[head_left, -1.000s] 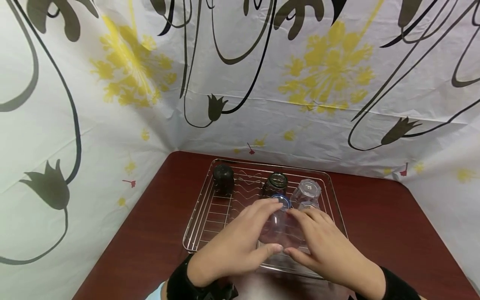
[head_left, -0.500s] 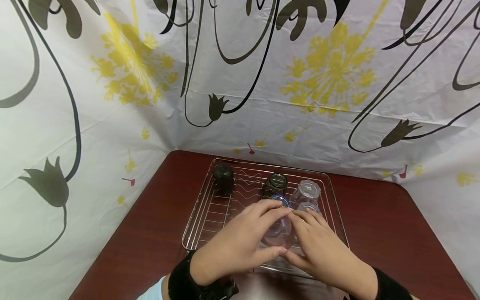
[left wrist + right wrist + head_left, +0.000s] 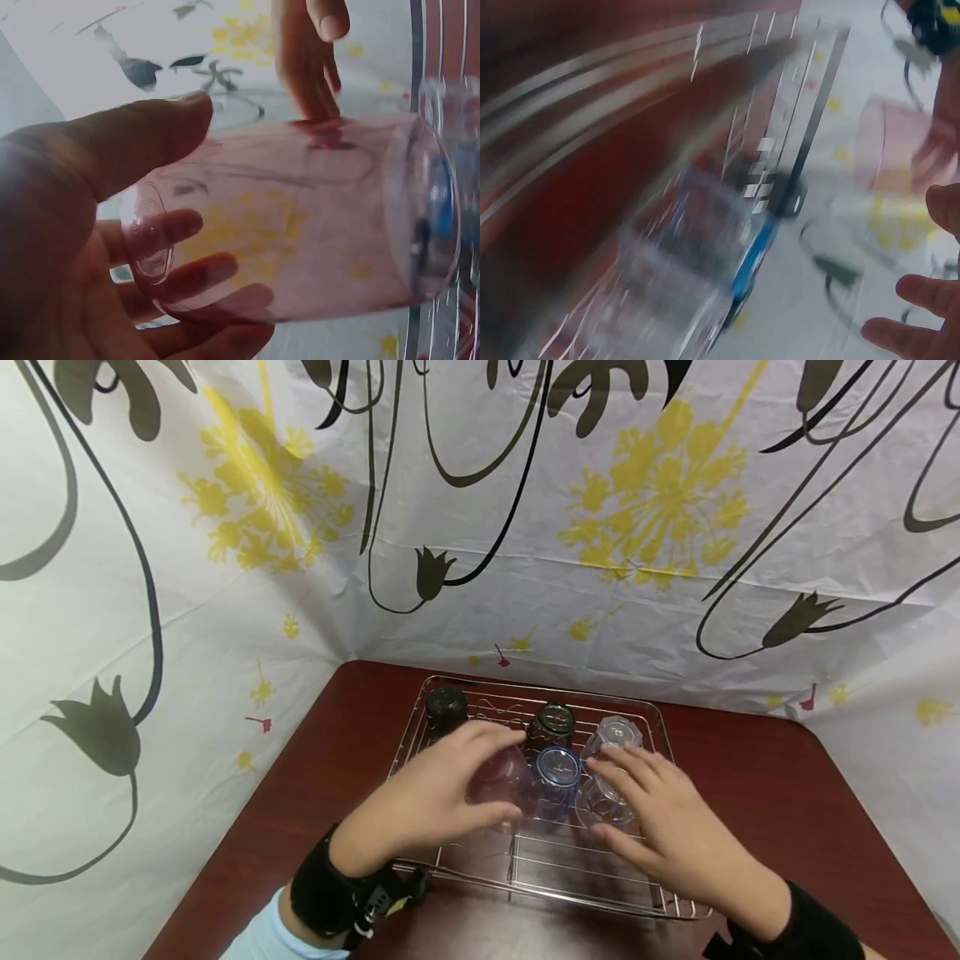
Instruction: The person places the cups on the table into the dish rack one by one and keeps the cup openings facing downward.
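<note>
My left hand holds a see-through pink glass over the middle of a wire rack. In the left wrist view, thumb and fingers wrap the base end of the pink glass, and its mouth points toward the rack. My right hand has its fingers spread and holds nothing. It hovers beside two clear glasses on the rack's right side. Between the hands, a blue-tinted glass stands upside down. The right wrist view is blurred.
A dark green glass stands behind the blue one. At the rack's back left corner is a black glass, partly covered by my left hand. Beneath lies a dark red tabletop, with patterned cloth hanging around it.
The hands were close together in front of the blue glass, around the pink glass. My left hand has moved left with the pink glass; my right hand has moved right, away from it.
</note>
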Available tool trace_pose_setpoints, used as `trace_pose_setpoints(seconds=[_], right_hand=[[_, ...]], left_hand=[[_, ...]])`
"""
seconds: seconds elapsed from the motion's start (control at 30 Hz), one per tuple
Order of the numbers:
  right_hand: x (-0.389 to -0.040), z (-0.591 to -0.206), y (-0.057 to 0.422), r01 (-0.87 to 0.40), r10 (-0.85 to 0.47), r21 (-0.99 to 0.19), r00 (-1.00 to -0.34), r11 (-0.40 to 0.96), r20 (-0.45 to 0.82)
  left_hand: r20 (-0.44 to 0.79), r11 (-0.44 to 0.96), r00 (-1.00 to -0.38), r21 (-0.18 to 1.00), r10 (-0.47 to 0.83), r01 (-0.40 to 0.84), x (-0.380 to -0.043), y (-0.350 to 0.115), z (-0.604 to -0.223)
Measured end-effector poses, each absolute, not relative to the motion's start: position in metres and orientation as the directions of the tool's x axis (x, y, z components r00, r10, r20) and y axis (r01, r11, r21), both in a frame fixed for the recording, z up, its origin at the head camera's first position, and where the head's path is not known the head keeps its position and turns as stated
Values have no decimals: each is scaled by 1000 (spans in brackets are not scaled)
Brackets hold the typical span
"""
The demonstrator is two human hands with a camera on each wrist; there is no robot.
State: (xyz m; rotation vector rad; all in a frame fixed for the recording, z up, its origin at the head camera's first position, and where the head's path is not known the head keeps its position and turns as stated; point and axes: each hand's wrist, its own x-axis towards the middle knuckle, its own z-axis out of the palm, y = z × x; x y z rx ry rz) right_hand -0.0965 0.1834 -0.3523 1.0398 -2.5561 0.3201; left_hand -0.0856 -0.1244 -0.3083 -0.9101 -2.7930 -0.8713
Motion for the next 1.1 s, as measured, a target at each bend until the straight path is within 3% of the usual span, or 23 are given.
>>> trace_pose_setpoints(seconds=[0.37, 0.7, 1.1], right_hand=[[-131, -366, 239, -559, -480, -168, -803, 812, 352], [-136, -380, 264, -531, -456, -196, -828, 824, 326], [-135, -387, 274, -502, -427, -197, -844, 842, 326]], left_hand=[[166, 746, -908, 524, 385, 412, -123, -163, -323], [51, 793, -956, 547, 289, 269, -149, -182, -342], [9, 809, -963, 540, 271, 233, -167, -187, -364]])
